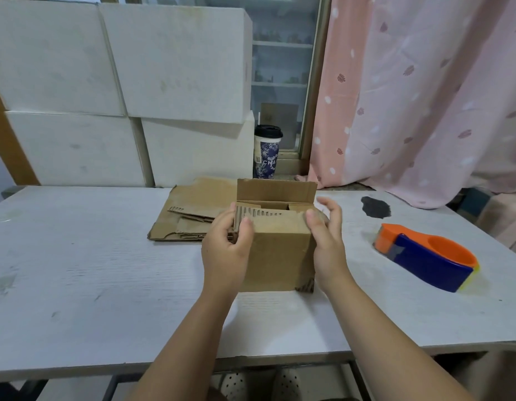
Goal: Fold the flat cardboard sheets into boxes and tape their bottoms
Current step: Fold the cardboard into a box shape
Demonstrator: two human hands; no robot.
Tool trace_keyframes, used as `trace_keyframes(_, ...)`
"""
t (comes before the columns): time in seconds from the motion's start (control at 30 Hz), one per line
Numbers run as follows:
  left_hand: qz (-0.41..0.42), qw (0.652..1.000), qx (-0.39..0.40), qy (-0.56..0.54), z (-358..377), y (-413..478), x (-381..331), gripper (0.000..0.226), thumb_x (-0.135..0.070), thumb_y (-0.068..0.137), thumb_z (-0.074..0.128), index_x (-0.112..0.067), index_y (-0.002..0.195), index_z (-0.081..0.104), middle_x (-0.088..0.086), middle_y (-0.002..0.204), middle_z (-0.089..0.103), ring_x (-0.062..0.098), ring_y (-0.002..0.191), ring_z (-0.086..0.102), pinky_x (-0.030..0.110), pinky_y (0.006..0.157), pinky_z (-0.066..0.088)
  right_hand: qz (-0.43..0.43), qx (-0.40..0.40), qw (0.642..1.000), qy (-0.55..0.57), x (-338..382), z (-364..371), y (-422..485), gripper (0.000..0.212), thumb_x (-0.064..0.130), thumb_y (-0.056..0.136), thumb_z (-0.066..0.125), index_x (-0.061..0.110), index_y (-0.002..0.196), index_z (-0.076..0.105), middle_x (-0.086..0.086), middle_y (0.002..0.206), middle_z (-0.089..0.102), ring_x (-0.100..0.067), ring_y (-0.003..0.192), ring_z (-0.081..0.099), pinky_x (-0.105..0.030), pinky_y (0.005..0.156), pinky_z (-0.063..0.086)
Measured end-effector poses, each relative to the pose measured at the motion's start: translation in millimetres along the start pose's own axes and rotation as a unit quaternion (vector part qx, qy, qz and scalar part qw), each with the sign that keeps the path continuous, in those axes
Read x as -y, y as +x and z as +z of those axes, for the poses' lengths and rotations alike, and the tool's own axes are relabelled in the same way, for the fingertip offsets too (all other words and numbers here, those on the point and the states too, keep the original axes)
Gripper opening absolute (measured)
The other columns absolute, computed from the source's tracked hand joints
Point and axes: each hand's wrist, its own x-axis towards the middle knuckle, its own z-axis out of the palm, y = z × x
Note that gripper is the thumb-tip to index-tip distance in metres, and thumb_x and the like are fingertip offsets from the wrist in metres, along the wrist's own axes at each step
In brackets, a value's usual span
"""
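Note:
A small brown cardboard box (279, 250) stands on the white table (106, 270), near the middle. Its far flap stands up and its near flap is folded inward. My left hand (226, 253) grips the box's left top corner, thumb on the near flap's corrugated edge. On the right side my right hand (327, 241) has its thumb on the top right corner, with the fingers relaxed and slightly blurred beside the box. Behind the box on the left lies a stack of flat cardboard sheets (193, 215).
An orange and blue tape dispenser (427, 256) lies on the table to the right. A dark stain (376, 206) marks the table's far right. A lidded paper cup (266, 151) stands behind the table by white foam boxes (120, 82). A pink curtain (424, 96) hangs at right.

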Motion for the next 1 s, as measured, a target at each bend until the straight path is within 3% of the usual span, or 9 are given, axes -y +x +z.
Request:
trace_keyframes(0.07,-0.007,1.0,-0.009,-0.028,2.7,0.5,1.6,0.019,-0.024,0.088,0.052,-0.028,0.069,0.05,-0.01,0.078,0.056,0.035,0.098,0.054,0.021,0.062,0.04,0.002,-0.005,1.0,0.011,-1.4,0.0,0.3,0.052,0.047,0.08,0.056,0.05,0.127,0.034,0.007,0.104,0.06,0.003,0.092,0.061,-0.014,0.078,0.047)
trace_keyframes(0.13,-0.031,0.995,-0.021,-0.096,3.8,0.9,2.7,0.015,-0.019,0.085,0.056,-0.032,0.092,0.051,-0.014,0.096,0.059,0.013,0.099,0.059,0.015,0.076,0.043,0.002,0.002,1.0,0.027,-2.1,-1.7,2.2,0.059,0.044,0.08,0.057,0.057,0.131,0.029,0.008,0.11,0.061,-0.002,0.102,0.061,-0.02,0.087,0.047)
trace_keyframes(0.27,-0.048,0.988,-0.006,-0.145,0.8,6.0,4.1,0.044,-0.016,0.08,0.055,-0.042,0.113,0.039,-0.018,0.122,0.05,-0.009,0.113,0.05,0.015,0.09,0.042,0.016,0.039,0.997,0.068,1.3,-3.7,4.4,0.049,0.034,0.081,0.06,0.06,0.121,0.046,0.007,0.121,0.065,-0.012,0.107,0.065,-0.027,0.086,0.054)
trace_keyframes(0.37,-0.035,0.99,0.027,-0.137,-0.9,7.1,5.2,0.06,-0.02,0.079,0.048,-0.044,0.131,0.028,-0.022,0.133,0.045,-0.01,0.121,0.043,0.014,0.095,0.04,0.028,0.036,0.997,0.066,1.7,-4.6,5.5,0.036,0.031,0.079,0.06,0.048,0.11,0.058,0.005,0.109,0.066,-0.014,0.096,0.066,-0.032,0.083,0.052)
trace_keyframes(0.5,-0.015,0.99,0.059,-0.124,-3.2,4.9,2.1,0.061,-0.017,0.084,0.042,-0.046,0.135,0.027,-0.019,0.138,0.045,-0.019,0.107,0.047,0.002,0.08,0.037,0.018,0.022,0.999,0.022,3.3,-4.5,3.4,0.01,0.04,0.075,0.062,0.034,0.083,0.06,0.004,0.086,0.055,-0.018,0.083,0.049,-0.036,0.077,0.036)
trace_keyframes(0.67,0.04,0.997,0.049,0.05,-2.9,1.9,-3.3,0.037,-0.021,0.088,0.033,-0.033,0.105,0.064,-0.017,0.127,0.055,-0.002,0.125,0.041,0.016,0.104,0.031,0.016,0.012,1.0,0.008,5.8,-4.8,0.3,0.015,0.047,0.072,0.063,0.033,0.077,0.059,0.01,0.08,0.057,-0.014,0.081,0.05,-0.034,0.074,0.037)
trace_keyframes(0.77,0.085,0.982,0.018,0.169,-3.3,1.0,-7.3,0.04,-0.02,0.089,0.033,-0.021,0.105,0.07,-0.013,0.121,0.06,0.005,0.131,0.037,0.02,0.108,0.025,0.024,0.007,1.0,0.008,6.4,-3.4,-0.5,0.008,0.041,0.077,0.061,0.034,0.077,0.059,0.01,0.082,0.058,-0.014,0.082,0.052,-0.033,0.075,0.039)
trace_keyframes(0.87,0.107,0.965,0.02,0.239,-1.9,-0.1,-16.2,0.032,-0.009,0.091,0.041,-0.014,0.107,0.069,-0.004,0.119,0.064,0.014,0.126,0.047,0.04,0.107,0.033,0.03,-0.009,1.0,0.002,10.1,-0.6,-2.2,0.003,0.038,0.077,0.059,0.036,0.076,0.059,0.006,0.086,0.058,-0.014,0.083,0.053,-0.032,0.075,0.039)
trace_keyframes(1.0,-0.136,0.985,0.027,0.102,-7.6,2.1,-30.7,0.042,-0.035,0.094,0.05,-0.026,0.135,0.047,-0.01,0.137,0.047,0.012,0.126,0.044,0.038,0.105,0.037,0.051,-0.002,0.999,0.005,19.4,-0.6,-6.3,0.003,0.033,0.073,0.06,0.036,0.073,0.06,0.008,0.085,0.056,-0.013,0.08,0.051,-0.029,0.072,0.038)
